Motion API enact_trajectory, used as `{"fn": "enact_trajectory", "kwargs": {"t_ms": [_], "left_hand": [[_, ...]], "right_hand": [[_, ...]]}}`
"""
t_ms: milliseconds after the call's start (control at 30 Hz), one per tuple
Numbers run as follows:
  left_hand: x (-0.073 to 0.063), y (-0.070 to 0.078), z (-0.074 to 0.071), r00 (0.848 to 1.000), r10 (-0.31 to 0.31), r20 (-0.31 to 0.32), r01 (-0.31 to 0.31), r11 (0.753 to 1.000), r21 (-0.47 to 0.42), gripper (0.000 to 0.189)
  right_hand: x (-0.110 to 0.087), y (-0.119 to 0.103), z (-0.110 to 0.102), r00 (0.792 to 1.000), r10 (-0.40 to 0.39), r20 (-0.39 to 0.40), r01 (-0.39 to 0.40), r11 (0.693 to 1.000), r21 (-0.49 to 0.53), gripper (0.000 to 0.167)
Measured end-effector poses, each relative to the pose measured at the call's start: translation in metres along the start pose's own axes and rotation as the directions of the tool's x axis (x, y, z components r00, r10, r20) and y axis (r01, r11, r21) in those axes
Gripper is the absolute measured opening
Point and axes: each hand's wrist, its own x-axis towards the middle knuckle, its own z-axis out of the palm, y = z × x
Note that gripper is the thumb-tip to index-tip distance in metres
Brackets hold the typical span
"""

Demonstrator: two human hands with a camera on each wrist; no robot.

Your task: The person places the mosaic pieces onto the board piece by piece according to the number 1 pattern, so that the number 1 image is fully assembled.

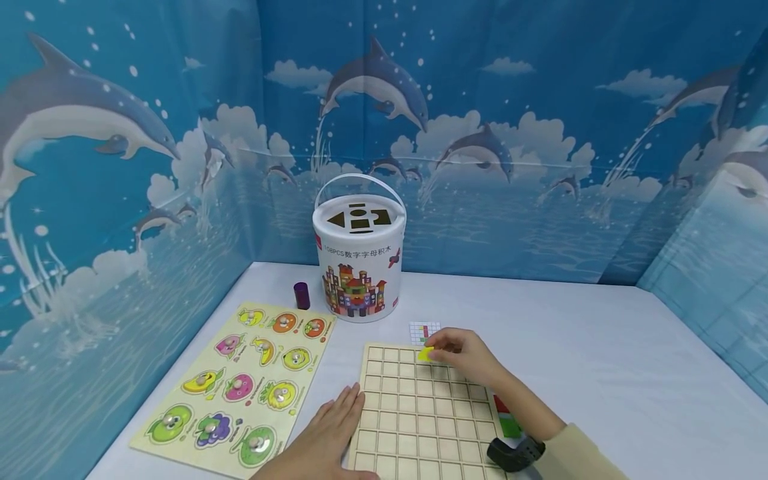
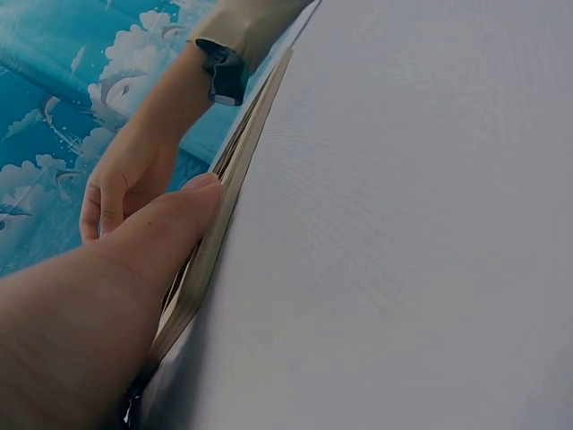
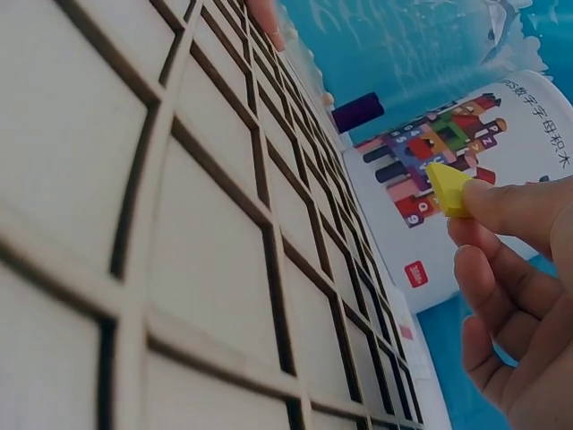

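Observation:
A wooden grid board (image 1: 408, 423) with raised square dividers lies on the table. My right hand (image 1: 465, 357) pinches a small yellow triangular block (image 3: 450, 189) between thumb and fingertips, over the far edge of the grid. In the right wrist view the block stands clear of the grid surface. Along the board's left edge my left hand (image 1: 327, 433) lies with its fingers stretched out. Its thumb (image 2: 201, 202) rests on the board's near edge in the left wrist view. Just beyond the board lies a small printed grid card (image 1: 425, 328) with coloured squares, partly covered by the right hand.
Left of the board lies a fruit peg puzzle (image 1: 249, 350). Behind stand a white lidded bucket (image 1: 360, 257) and a purple cylinder (image 1: 302, 296). Red and green pieces (image 1: 509, 425) lie by the board's right edge, partly under the right forearm. A dolphin-print curtain (image 1: 510, 220) borders the table.

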Motion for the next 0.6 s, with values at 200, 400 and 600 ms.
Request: {"fn": "enact_trajectory", "kwargs": {"t_ms": [200,400,600], "left_hand": [[0.001,0.000,0.000,1.000,-0.014,0.014,0.015,1.000,-0.012,0.113],[0.001,-0.001,-0.001,0.999,-0.026,0.026,0.026,1.000,-0.009,0.113],[0.002,-0.001,-0.001,0.999,-0.033,0.030,0.034,0.999,-0.006,0.113]], "right_hand": [[0.006,-0.001,0.008,0.999,0.016,0.028,-0.017,1.000,0.007,0.015],[0.010,0.001,0.017,0.996,0.023,0.083,-0.020,0.999,-0.036,0.010],[0.012,0.004,0.023,0.995,0.012,0.095,-0.003,0.995,-0.096,0.006]]}}
